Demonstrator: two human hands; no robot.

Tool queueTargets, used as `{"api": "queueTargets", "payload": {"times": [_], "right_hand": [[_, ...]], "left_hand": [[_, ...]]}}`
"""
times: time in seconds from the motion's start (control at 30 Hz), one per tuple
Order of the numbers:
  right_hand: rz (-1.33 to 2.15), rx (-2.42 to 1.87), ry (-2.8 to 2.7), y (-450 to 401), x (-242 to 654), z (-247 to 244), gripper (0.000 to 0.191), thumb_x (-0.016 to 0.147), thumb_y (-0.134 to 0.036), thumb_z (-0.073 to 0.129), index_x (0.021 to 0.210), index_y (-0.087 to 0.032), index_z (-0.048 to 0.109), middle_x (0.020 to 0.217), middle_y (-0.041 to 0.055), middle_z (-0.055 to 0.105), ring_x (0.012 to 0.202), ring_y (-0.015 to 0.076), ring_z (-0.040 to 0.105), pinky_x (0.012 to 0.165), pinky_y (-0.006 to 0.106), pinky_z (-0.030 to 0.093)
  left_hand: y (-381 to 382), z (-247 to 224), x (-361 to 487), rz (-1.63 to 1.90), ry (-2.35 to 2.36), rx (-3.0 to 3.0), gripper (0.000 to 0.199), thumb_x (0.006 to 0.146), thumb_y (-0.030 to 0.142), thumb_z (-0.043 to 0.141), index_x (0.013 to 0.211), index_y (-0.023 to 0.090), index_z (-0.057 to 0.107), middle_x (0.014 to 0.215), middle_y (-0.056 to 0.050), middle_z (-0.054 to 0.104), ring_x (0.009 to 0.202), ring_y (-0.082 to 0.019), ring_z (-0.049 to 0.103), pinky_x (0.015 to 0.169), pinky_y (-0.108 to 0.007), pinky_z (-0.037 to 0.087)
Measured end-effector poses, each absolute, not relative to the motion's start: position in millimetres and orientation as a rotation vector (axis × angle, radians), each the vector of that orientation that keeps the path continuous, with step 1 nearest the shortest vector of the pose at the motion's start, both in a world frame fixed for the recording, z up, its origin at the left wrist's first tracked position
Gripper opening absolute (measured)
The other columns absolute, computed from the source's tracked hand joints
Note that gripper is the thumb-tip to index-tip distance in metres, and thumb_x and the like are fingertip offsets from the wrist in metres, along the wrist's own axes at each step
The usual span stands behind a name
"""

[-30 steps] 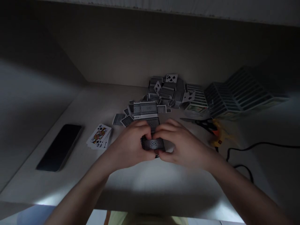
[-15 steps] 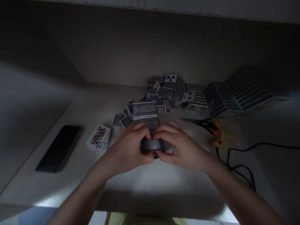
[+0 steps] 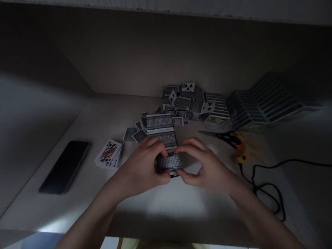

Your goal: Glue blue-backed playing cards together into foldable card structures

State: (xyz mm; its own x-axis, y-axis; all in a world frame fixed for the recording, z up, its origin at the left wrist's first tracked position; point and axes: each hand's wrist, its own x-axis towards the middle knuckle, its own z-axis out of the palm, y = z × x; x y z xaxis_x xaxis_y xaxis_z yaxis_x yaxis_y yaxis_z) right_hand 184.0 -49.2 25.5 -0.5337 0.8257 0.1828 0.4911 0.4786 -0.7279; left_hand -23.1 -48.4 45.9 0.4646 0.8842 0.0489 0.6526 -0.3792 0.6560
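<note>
A dark-patterned playing card [image 3: 169, 162], back side up, lies between my two hands close above the tabletop. My left hand [image 3: 146, 160] grips its left end, fingers at the far edge and thumb at the near edge. My right hand [image 3: 199, 157] is curved into a C, with fingertip and thumb tip at the card's right corners. Pale card edges show beneath, but how many cards are held cannot be made out. Right beyond my fingers lies a patterned card structure [image 3: 160, 121] with a white strip across it. Several loose cards [image 3: 140, 135] fan out at its left.
Left are a phone [image 3: 64, 167] and a face-up pile topped by a queen [image 3: 110, 152]. A heap of cards [image 3: 183, 102] lies at the back. On the right are scissors [image 3: 229, 137], a yellow glue gun [image 3: 241, 154], a black cable [image 3: 269, 186] and slatted card racks [image 3: 272, 100].
The card was bowed between my hands and now lies flatter. My right hand's fingers have spread wider and shifted slightly right, while the left hand stays nearly in place.
</note>
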Motion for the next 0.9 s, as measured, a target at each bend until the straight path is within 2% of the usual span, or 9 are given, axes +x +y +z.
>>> {"api": "queueTargets", "payload": {"times": [0.17, 0.27, 0.5, 0.73, 0.9], "right_hand": [[0.932, -0.985, -2.131, -46, 182, 10, 0.041, 0.07, -0.017, 0.066, 0.108, -0.023, 0.053, 0.097, 0.0013, 0.054, 0.084, 0.0131, 0.054, 0.074, 0.026, 0.047], [0.949, -0.946, -2.124, -44, 182, 7, 0.039, 0.071, -0.017, 0.065, 0.108, -0.023, 0.053, 0.095, 0.0009, 0.052, 0.081, 0.0122, 0.054, 0.072, 0.025, 0.046], [0.971, -0.929, -2.138, -46, 181, 7, 0.032, 0.075, -0.018, 0.064, 0.104, -0.023, 0.055, 0.095, 0.0007, 0.05, 0.082, 0.0116, 0.052, 0.073, 0.024, 0.046], [0.956, -1.022, -2.258, -46, 184, 20, 0.025, 0.081, -0.024, 0.062, 0.105, -0.023, 0.057, 0.094, 0.0002, 0.056, 0.084, 0.0118, 0.055, 0.073, 0.025, 0.044], [0.943, -1.04, -2.185, -48, 186, 20, 0.036, 0.075, -0.022, 0.066, 0.109, -0.024, 0.055, 0.099, -0.0004, 0.063, 0.09, 0.0131, 0.059, 0.079, 0.025, 0.044]], "left_hand": [[-51, 42, -19, 0.593, 1.285, 2.178, 0.028, 0.065, 0.017, 0.068, 0.091, 0.022, 0.058, 0.094, 0.001, 0.06, 0.095, -0.02, 0.053, 0.084, -0.035, 0.042], [-52, 39, -19, 0.655, 1.255, 2.187, 0.026, 0.066, 0.016, 0.068, 0.09, 0.022, 0.061, 0.094, 0.002, 0.061, 0.093, -0.018, 0.054, 0.082, -0.032, 0.042], [-54, 35, -19, 0.722, 1.299, 2.11, 0.02, 0.06, 0.012, 0.066, 0.078, 0.019, 0.061, 0.083, 0.001, 0.058, 0.082, -0.016, 0.056, 0.073, -0.03, 0.042], [-53, 34, -19, 0.713, 1.296, 2.099, 0.02, 0.059, 0.013, 0.066, 0.078, 0.018, 0.06, 0.083, 0.001, 0.058, 0.082, -0.017, 0.055, 0.073, -0.031, 0.043], [-53, 35, -18, 0.718, 1.291, 2.082, 0.02, 0.06, 0.014, 0.067, 0.078, 0.018, 0.059, 0.084, 0.001, 0.057, 0.082, -0.017, 0.056, 0.072, -0.031, 0.043]]}}
